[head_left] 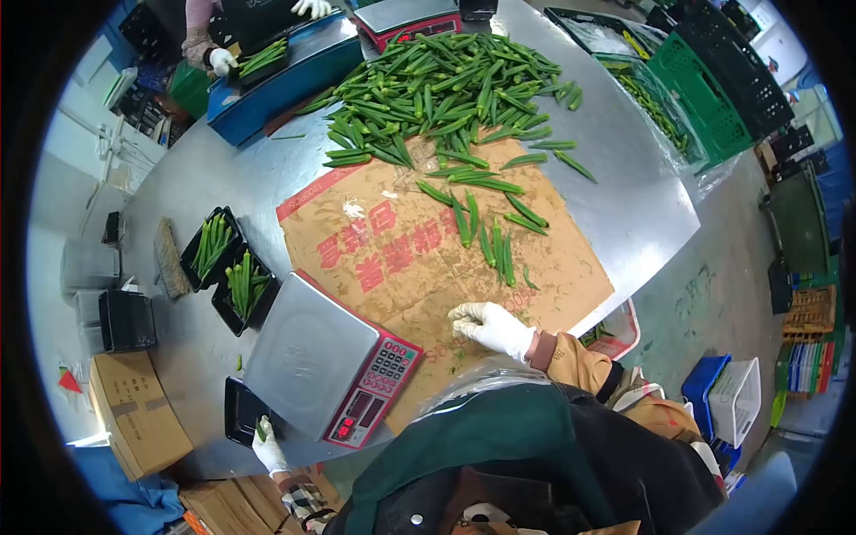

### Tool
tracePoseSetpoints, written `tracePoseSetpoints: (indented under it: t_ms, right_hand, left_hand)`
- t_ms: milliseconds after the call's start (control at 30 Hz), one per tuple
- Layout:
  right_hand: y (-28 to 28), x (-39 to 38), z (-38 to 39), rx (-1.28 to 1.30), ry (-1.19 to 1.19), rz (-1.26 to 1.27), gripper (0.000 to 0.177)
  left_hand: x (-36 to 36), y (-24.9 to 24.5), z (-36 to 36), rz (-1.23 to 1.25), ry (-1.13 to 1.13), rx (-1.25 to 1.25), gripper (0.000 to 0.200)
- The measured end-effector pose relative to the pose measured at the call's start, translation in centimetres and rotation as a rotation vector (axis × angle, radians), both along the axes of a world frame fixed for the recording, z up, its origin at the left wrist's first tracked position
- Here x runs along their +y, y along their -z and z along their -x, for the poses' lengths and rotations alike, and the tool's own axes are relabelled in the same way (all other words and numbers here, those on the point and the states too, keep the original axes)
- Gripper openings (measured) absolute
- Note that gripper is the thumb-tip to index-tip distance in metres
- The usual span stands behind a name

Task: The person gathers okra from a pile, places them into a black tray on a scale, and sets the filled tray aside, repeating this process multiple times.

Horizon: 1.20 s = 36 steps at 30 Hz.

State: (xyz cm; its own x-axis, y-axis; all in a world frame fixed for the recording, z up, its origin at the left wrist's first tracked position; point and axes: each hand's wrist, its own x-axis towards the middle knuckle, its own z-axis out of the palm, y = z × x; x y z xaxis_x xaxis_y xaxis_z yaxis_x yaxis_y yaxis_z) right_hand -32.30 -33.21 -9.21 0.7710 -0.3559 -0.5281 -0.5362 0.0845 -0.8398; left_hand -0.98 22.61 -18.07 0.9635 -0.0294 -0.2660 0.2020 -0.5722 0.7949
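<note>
My left hand (269,448), in a white glove, is at the near edge of a black tray (239,412) left of the scale. Its fingers are closed on a small green okra pod (261,430), partly hidden by the glove. My right hand (496,330), also gloved, hovers over the cardboard sheet (419,308) with fingers loosely stretched and nothing visible in them. Just beyond it lie several loose okra pods (497,250). The scale (308,357), with its steel plate and red keypad, stands between my hands.
A large okra heap (446,85) covers the table's far side. Two filled black trays (242,290) sit beyond the scale. Across the table, a co-worker's gloved hand (223,61) is at another okra tray, near a second scale (406,18). Green crates (700,94) stand at right.
</note>
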Motion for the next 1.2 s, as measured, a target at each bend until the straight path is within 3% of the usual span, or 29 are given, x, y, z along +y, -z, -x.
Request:
tracePoseSetpoints:
  t_ms: [167, 300, 467, 633, 767, 833, 900, 1000, 1033, 1100, 1200]
  right_hand:
    - [0.4, -2.3, 1.9, -0.026, 0.151, -0.001, 0.03]
    - [-0.4, -3.3, 3.2, -0.038, 0.219, -0.016, 0.026]
    - [1.5, -4.2, 4.6, -0.042, 0.216, 0.082, 0.026]
    - [1.9, -8.0, 4.9, -0.033, 0.397, -0.26, 0.024]
    - [3.8, -12.1, 3.8, -0.053, 0.524, -0.036, 0.02]
    - [5.5, -14.4, 3.1, -0.137, 0.534, 0.356, 0.023]
    - [5.2, -16.3, 2.4, 0.034, 0.528, 0.748, 0.026]
    - [7.2, -19.3, 1.3, 0.258, 0.399, 1.06, 0.035]
    - [7.6, -19.9, 1.0, 0.333, 0.327, 1.195, 0.037]
    - [8.9, -21.1, 0.5, 0.455, 0.211, 1.168, 0.039]
    - [8.3, -21.9, 0.5, 0.549, 0.127, 1.11, 0.032]
  left_hand:
    - [-0.3, -0.6, 1.2, 0.071, 0.092, 0.053, 0.031]
    - [0.7, -1.3, 1.5, -0.161, 0.164, 0.021, 0.025]
    - [1.9, 0.3, 0.0, -0.094, 0.062, 0.017, 0.019]
    - [2.3, -0.8, -1.7, -0.13, -0.051, 0.241, 0.014]
    - [1.0, -1.3, -2.1, -0.2, -0.155, -0.001, 0.009]
    - [-0.7, -2.6, -1.3, -0.517, -0.15, -0.414, 0.021]
    - [-2.1, -3.0, -1.5, -0.555, -0.389, -0.708, 0.024]
    - [-3.7, -5.6, -0.9, -0.579, -0.344, -0.73, 0.024]
    - [-3.5, -5.1, -1.2, -0.551, -0.227, -0.615, 0.023]
    - [-3.4, -5.4, -1.5, -0.631, 0.058, -0.206, 0.022]
    - [-3.9, -5.0, -2.1, -0.547, -0.129, -0.414, 0.022]
